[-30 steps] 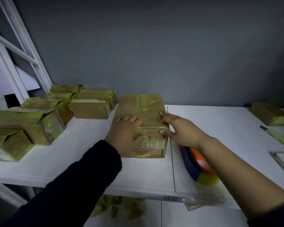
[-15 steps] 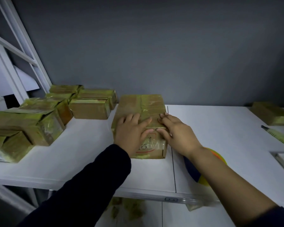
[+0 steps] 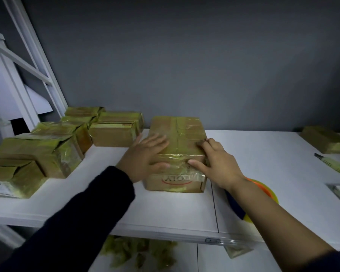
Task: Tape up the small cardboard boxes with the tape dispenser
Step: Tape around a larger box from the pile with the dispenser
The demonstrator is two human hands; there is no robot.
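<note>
The box (image 3: 177, 154) sits mid-table (image 3: 273, 160), brown card banded with glossy yellowish tape, a red oval logo on its near face. It looks light and stiff, but the tape is slick, so it is best held by the side walls. The left hand (image 3: 143, 156) lies flat on top. The right hand (image 3: 216, 161) presses spread fingers on the near right corner. Neither grasps anything.

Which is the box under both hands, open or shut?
Shut: the box lies with flaps flat, shiny tape along the top seam and over its front edge.
</note>
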